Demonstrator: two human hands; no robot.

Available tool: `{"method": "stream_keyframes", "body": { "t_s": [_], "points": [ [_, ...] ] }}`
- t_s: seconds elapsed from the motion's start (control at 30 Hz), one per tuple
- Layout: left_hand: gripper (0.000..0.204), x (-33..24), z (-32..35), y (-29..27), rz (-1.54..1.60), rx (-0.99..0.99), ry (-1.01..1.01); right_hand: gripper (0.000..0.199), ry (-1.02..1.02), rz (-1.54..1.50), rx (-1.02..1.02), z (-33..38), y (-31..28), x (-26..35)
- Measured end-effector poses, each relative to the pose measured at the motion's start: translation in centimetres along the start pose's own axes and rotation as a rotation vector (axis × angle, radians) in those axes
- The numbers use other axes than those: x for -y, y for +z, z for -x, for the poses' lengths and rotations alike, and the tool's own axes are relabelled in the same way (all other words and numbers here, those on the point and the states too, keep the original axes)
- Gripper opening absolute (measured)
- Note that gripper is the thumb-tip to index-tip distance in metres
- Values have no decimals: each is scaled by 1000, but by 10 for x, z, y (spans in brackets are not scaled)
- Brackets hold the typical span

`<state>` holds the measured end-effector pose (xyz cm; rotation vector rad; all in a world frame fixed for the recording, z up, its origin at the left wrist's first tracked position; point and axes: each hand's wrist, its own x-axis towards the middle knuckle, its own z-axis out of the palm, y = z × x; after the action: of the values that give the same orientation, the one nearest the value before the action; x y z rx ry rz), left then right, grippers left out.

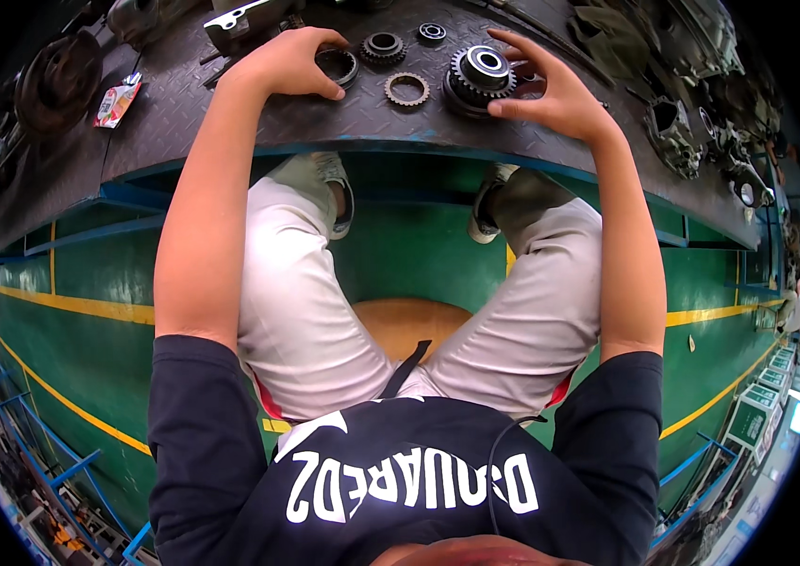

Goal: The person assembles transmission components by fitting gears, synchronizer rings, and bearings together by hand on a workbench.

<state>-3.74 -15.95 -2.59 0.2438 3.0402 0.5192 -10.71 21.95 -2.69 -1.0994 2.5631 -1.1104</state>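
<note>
My left hand (pixel 285 66) curves its thumb and fingers around a dark metal ring (pixel 354 74) on the dark metal bench top (pixel 268 127). My right hand (pixel 555 94) is at the right side of a stacked gear assembly (pixel 485 80) with a bearing at its top. Its thumb is at the assembly's lower edge, while the other fingers spread apart along the far right side. Between the hands lie a toothed dark gear (pixel 384 47), a thin brassy toothed ring (pixel 406 91) and a small ball bearing (pixel 432 34).
A silvery metal part (pixel 239 24) stands behind my left hand. Farther left are a red and white packet (pixel 118 101) and a large rusty round part (pixel 56 83). Metal castings (pixel 673 132) crowd the right. My legs are under the bench's blue front edge (pixel 371 147).
</note>
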Motion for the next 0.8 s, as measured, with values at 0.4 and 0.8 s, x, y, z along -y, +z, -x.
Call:
{"method": "stream_keyframes", "body": {
  "t_s": [0.4, 0.8],
  "points": [
    [49, -61, 20, -26, 100, -198, 195, 116, -106, -2, -2, -13, 26, 2],
    [56, -88, -23, 31, 849, 3, -83, 109, -111, -162, 48, -14, 28, 10]
  ]
}}
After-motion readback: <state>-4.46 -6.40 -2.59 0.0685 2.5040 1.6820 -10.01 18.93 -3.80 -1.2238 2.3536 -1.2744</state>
